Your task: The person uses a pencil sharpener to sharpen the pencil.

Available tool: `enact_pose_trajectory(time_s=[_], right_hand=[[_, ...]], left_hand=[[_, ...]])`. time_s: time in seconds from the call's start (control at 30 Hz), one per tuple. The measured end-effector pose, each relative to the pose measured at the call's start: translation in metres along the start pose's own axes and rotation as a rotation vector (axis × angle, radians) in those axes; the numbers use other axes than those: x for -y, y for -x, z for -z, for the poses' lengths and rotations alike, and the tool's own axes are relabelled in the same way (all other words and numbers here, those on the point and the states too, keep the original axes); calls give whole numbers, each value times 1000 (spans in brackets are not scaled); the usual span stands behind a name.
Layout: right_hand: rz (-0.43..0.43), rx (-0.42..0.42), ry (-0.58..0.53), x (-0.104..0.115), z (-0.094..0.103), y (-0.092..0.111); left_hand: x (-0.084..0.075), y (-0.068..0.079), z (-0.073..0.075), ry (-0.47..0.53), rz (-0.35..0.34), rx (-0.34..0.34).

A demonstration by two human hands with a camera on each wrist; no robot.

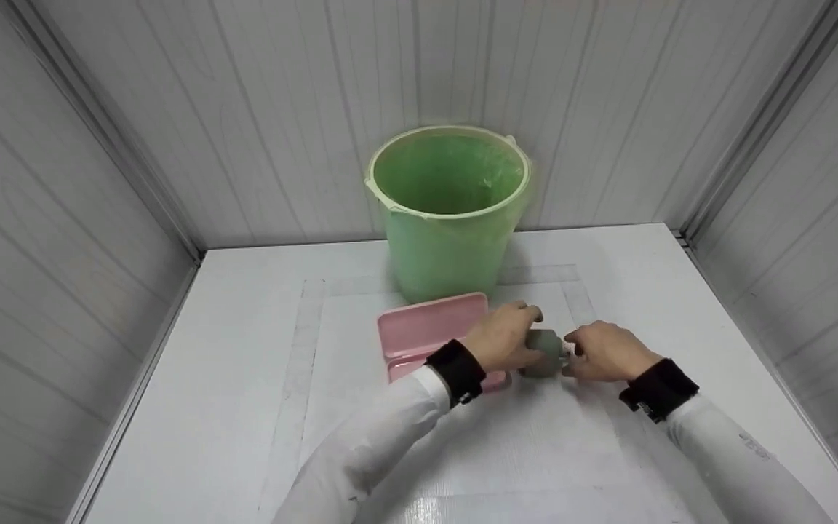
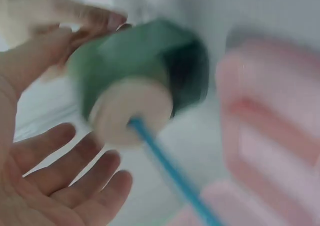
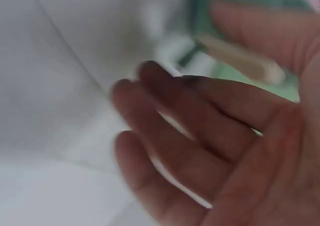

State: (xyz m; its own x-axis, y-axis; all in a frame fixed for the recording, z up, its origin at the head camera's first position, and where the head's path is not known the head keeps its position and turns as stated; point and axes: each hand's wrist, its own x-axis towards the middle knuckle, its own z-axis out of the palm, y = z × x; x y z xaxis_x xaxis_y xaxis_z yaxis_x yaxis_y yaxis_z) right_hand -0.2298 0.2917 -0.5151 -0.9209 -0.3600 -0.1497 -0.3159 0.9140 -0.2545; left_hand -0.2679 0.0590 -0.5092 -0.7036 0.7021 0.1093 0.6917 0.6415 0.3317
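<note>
A green hand-crank pencil sharpener (image 1: 544, 353) is between the two hands, just above the white table. My left hand (image 1: 500, 338) grips its body, thumb on one side and fingers on the other. From the round beige front (image 2: 112, 113) a blue pencil (image 2: 172, 171) sticks out; in the head view the left hand hides it. My right hand (image 1: 610, 353) is at the opposite end, thumb and index finger pinching the crank's beige knob (image 3: 245, 63). Its other fingers are loosely bent. Both wrist views are blurred.
An open pink pencil case (image 1: 430, 324) lies left of the sharpener, partly under the left wrist. Behind it a large green bucket (image 1: 448, 251) stands against the grey panel wall (image 1: 266, 109). Side walls enclose the white table (image 1: 230, 349).
</note>
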Motion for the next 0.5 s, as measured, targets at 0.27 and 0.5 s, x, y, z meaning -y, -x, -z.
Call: enact_pose_trajectory(time_s=[0.27,0.5], right_hand=[[102,-92,47,35,12,-10],[169,-139,-72,28,-19,-39]], left_hand=[[20,24,3,-86,7,-13],[28,34,-15,-51,60,-40]])
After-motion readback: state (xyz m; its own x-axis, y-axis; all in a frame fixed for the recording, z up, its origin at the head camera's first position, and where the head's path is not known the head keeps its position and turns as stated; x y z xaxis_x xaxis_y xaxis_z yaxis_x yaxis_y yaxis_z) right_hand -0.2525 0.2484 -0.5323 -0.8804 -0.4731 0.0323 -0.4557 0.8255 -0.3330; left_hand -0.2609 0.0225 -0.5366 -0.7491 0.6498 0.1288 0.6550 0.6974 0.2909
